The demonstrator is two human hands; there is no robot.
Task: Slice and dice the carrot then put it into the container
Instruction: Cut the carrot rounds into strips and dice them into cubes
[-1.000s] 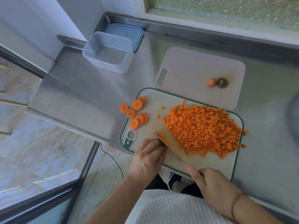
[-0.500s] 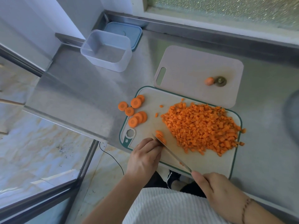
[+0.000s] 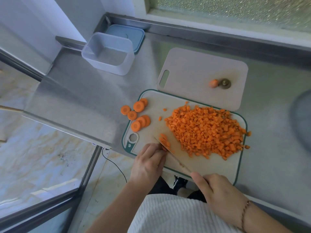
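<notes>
A big heap of diced carrot (image 3: 207, 132) covers the green-rimmed cutting board (image 3: 210, 167). Several round carrot slices (image 3: 138, 115) lie at the board's left corner, some on the steel counter. My right hand (image 3: 218, 194) grips the handle of a knife (image 3: 171, 153), whose blade stands on a small piece of sliced carrot (image 3: 165, 142). My left hand (image 3: 149, 162) holds that piece with curled fingers, right against the blade. The clear plastic container (image 3: 109, 53) stands at the back left with nothing in it.
A blue lid (image 3: 134, 35) lies behind the container. A second, grey cutting board (image 3: 193, 69) behind the first carries two carrot ends (image 3: 218, 83). The steel counter (image 3: 75, 101) ends in an edge at the left, above a tiled floor. A blurred round object (image 3: 301, 118) is at the right.
The knife blade has risen and come down again on the small carrot piece by my left fingers. Both hands stay in place; the view shifted slightly.
</notes>
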